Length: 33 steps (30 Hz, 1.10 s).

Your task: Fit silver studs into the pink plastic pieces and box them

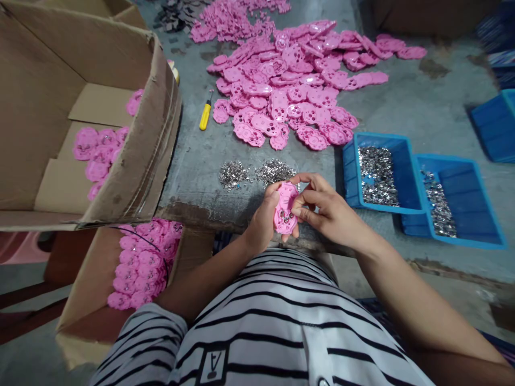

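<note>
My left hand (263, 217) holds a pink plastic part (285, 208) upright at the near edge of the grey table (422, 112). My right hand (328, 210) grips the same part from the right, fingertips pressed on its face where small metal pieces sit. Just beyond my hands lie two small heaps of shiny metal pieces (253, 173). Farther back spreads a large pile of pink parts (289, 86).
A big cardboard box (132, 155) with pink parts stands at left; a lower box (140, 262) of stacked pink parts sits beneath. Two blue trays (406, 161) with metal pieces are at right, another blue bin (497, 126) farther right. A yellow screwdriver (206, 113) lies mid-table.
</note>
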Tool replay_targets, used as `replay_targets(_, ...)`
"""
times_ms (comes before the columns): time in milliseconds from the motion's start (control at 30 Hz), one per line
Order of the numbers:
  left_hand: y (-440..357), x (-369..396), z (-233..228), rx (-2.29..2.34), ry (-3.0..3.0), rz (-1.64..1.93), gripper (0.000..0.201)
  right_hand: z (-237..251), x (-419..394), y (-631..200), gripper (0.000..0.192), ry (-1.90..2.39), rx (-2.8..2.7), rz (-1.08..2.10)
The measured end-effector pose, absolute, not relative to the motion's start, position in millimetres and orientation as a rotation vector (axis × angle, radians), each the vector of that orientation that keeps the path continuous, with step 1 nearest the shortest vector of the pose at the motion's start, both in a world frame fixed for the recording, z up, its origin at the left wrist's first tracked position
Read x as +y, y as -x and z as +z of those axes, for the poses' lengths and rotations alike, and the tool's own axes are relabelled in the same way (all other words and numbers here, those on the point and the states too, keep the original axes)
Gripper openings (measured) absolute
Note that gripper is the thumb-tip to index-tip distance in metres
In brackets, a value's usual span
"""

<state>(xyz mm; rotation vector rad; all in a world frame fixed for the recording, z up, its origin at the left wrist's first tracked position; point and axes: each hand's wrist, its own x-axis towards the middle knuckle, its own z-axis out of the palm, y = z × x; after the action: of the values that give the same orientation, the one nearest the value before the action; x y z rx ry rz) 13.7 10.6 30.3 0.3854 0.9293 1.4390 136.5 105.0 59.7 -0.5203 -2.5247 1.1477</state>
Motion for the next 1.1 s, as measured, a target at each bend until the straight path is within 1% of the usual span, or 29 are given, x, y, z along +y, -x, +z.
replay_targets(233,-13.2,9.4,33.2,0.897,-0.383,1.404,0.062,54.9,103.5,-139.6,0.016,0.561,-2.476,1.185)
replay_targets(633,-9.9,10.2,32.2,0.898,-0.396,1.383,0.059,56.1,103.9,-136.8,0.02,0.612,-2.479,1.294)
replay_targets(833,-9.3,10.1,34.6,0.865,-0.295,1.378,0.054,55.4,104.4,-137.7,0.022,0.604,-2.459,1.343)
replay_targets(1100,-9.1,11.6,34.4,0.88,-0.33,1.382,0.057,55.2,105.4,-138.3,0.022,0.595,-2.461,1.338)
